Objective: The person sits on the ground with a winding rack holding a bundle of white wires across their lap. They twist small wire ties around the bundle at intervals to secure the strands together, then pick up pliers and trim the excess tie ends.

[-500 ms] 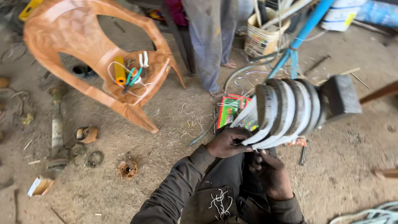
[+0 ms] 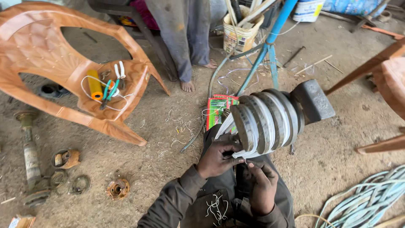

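A grey stepped winding former with white wire wound in its grooves sticks out over my lap, ending in a dark block. My left hand grips the near end of the former, fingers curled around the bundle of white wires. Just below it, my right hand pinches the loose white wire ends. Short white wire scraps lie on my dark trousers.
An orange plastic chair at left carries a yellow roll, pliers and white wire. A person's bare feet stand behind, beside a blue stand. Rusty pump parts lie left, a pale cable coil right, a colourful box ahead.
The former now sits lower and nearer me. My hands have shifted slightly along the wire ends at its near end, keeping their grip.
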Demonstrator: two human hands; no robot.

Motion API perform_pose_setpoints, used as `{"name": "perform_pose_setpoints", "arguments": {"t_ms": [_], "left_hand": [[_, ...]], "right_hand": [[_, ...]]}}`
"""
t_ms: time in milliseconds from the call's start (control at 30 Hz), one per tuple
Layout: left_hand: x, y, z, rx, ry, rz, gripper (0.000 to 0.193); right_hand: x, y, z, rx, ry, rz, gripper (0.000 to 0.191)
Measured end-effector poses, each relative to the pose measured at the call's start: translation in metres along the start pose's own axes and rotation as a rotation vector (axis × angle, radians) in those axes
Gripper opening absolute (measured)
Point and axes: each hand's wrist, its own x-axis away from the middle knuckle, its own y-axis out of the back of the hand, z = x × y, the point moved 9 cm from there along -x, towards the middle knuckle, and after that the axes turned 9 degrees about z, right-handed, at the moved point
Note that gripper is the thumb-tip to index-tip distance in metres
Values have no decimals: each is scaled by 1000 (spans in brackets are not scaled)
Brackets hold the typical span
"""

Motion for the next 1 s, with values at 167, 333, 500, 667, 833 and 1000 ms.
{"name": "perform_pose_setpoints", "arguments": {"t_ms": [167, 333, 500, 667, 833, 1000], "left_hand": [[6, -17, 21, 216, 195, -70, 19], [2, -14, 0, 127, 38, 11, 18], [7, -21, 3, -121, 44, -38, 14], [10, -25, 15, -136, 51, -33, 17], [14, -23, 15, -228, 2, -12, 19], [18, -34, 21, -240, 39, -97, 19]], "right_hand": [[-20, 8, 5, 74, -36, 92, 13], [-17, 3, 1, -125, -172, 50, 11], [-2, 9, -5, -56, 3, 31, 11], [10, 16, -9, 180, 126, 3, 9], [-7, 27, -13, 83, -3, 31, 10], [0, 26, -17, 55, 64, 14, 10]]}}
